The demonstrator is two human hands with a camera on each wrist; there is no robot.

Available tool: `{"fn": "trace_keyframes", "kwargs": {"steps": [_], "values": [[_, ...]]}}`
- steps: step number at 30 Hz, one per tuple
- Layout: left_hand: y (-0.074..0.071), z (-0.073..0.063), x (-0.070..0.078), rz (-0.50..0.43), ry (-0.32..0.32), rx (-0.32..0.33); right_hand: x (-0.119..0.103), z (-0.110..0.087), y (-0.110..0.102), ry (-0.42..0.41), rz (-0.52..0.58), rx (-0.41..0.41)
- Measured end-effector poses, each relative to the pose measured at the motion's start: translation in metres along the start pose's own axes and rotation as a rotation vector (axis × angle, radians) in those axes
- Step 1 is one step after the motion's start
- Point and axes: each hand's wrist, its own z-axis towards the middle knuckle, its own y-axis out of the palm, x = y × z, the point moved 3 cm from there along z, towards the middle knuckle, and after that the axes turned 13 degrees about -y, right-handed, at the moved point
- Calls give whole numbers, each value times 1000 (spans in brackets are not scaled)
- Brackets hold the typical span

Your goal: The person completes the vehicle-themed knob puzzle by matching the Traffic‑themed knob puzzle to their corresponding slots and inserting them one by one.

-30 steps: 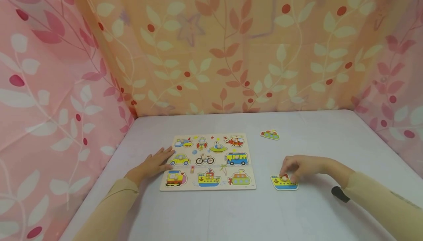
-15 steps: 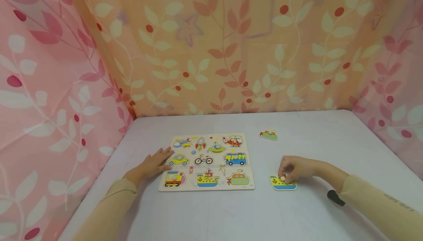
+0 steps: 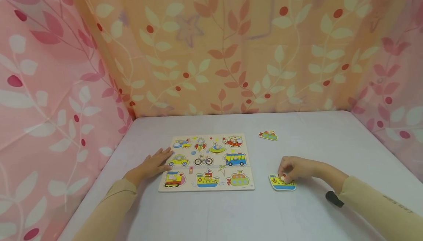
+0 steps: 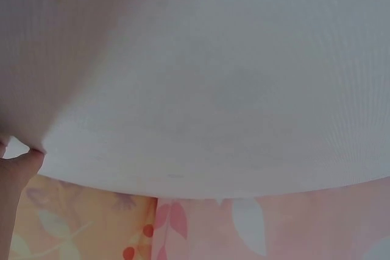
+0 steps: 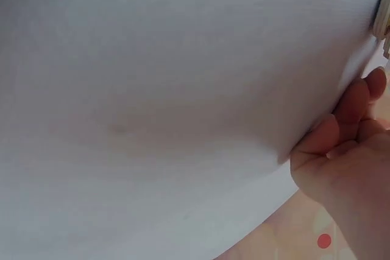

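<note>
In the head view my right hand (image 3: 295,168) pinches the round knob of a yellow and blue ship puzzle piece (image 3: 285,186), right of the wooden puzzle board (image 3: 205,189). Whether the piece touches the table is hard to tell. My left hand (image 3: 151,164) rests at the board's left edge, its fingers fairly straight. Ship (image 3: 208,179) and submarine (image 3: 238,179) pictures show on the board without knobs; the other vehicle pieces have knobs. In the right wrist view my right hand (image 5: 347,144) has bent fingers, with their tips partly hidden. Only part of my left hand (image 4: 19,172) enters the left wrist view.
A green and red submarine piece (image 3: 268,135) with a knob lies on the white table (image 3: 211,219), behind the ship piece. Beside my right forearm is a small black object (image 3: 335,199). Floral curtains (image 3: 218,50) stand at the back and sides.
The fingers of my right hand have come together on the ship piece's knob. The piece has shifted very slightly. My left hand stays at the board.
</note>
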Motion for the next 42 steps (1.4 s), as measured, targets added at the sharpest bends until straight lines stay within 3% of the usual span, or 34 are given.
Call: {"fn": "trace_keyframes", "kwargs": {"steps": [9, 17, 27, 42], "values": [[0, -3, 1, 0, 35, 14, -11, 9, 2, -46, 39, 52], [-1, -3, 1, -4, 23, 12, -30, 36, 11, -42, 39, 106], [-1, -3, 2, 18, 5, 18, -54, 65, 23, -100, 77, 93], [-2, -3, 3, 14, -1, 14, -67, 85, 36, -132, 69, 84]]}}
